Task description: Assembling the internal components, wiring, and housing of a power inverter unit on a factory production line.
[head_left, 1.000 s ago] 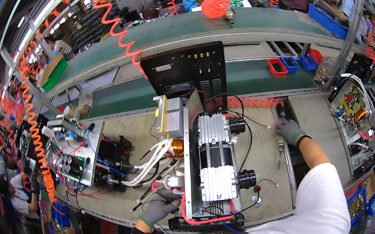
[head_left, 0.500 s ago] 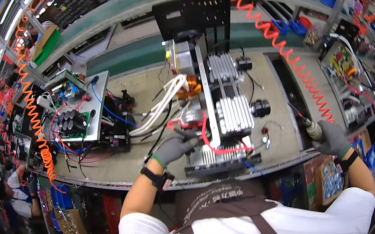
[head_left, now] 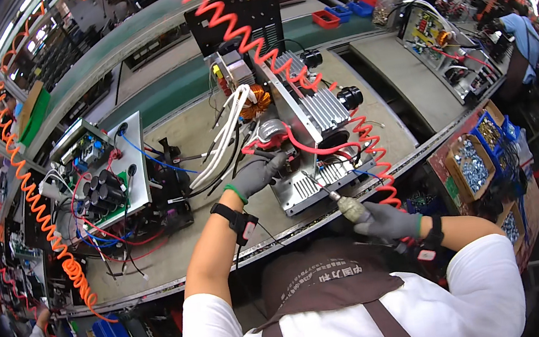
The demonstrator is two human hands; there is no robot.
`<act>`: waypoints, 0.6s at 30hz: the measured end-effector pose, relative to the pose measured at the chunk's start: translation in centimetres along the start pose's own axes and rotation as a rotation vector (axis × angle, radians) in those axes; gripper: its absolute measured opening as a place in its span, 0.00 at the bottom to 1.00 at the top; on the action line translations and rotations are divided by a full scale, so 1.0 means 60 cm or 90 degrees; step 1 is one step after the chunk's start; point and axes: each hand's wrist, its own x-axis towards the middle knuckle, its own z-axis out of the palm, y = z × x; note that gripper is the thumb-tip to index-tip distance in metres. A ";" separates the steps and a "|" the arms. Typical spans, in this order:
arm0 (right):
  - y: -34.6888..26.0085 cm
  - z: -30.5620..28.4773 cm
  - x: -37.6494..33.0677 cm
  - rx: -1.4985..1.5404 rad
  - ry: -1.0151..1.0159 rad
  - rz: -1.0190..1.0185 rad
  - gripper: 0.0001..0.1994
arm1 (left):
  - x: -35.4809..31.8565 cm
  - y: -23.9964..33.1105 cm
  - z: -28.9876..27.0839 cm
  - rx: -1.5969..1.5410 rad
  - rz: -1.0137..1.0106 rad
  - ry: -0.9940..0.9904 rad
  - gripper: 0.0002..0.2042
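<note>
Right gloved hand (head_left: 387, 221) has swung in from the far right, now gripping the air screwdriver on its orange coiled hose (head_left: 244, 34), bit at the finned aluminium power unit's (head_left: 308, 122) near end. Left gloved hand (head_left: 256, 172) stays curled on its left edge; fastening looks imminent.

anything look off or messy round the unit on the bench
Nothing looks damaged or spilled. The orange coiled hose drapes straight across the finned metal unit toward the screwdriver in the right hand. The left hand rests by loose red and white wires.
</note>
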 end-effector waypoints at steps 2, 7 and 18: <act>0.016 0.039 0.029 0.031 0.019 -0.011 0.25 | 0.002 0.002 -0.008 0.007 0.034 -0.022 0.29; 0.033 0.090 0.047 0.095 0.055 -0.032 0.23 | 0.000 0.018 -0.016 0.021 0.021 -0.071 0.27; -0.004 0.097 0.060 0.209 0.039 0.004 0.20 | 0.005 0.013 -0.018 0.013 0.051 -0.075 0.26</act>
